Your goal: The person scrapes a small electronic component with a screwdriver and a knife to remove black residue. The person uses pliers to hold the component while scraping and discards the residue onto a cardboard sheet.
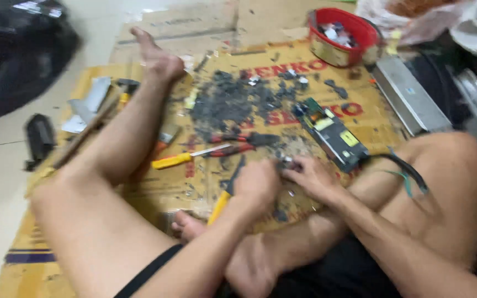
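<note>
In the head view, a person is seen seated on flattened cardboard (139, 33) on the floor, legs spread, both hands brought together over it just in front of a circuit board (332, 134). The left hand (256, 183) is closed around yellow-handled pliers (223, 200), whose handle trails back toward the body. The right hand (311, 175) is pinched shut on a small dark fragment (286, 163), held at the near end of the board; what the piece is cannot be told through the blur.

Beyond the board, a heap of grey debris (233, 102) is spread on the cardboard. To the left of the board, a yellow-handled screwdriver (186, 159) and red-handled cutters (238, 144) are laid. A red tub (340, 36) with small parts is set further beyond the board, and a grey metal casing (409, 99) lies to its right.

For the work in hand, the fragment is best kept pinned firmly by the right fingers while the pliers are closed squarely on it, so that nothing slips or flies off toward the bare legs.
</note>
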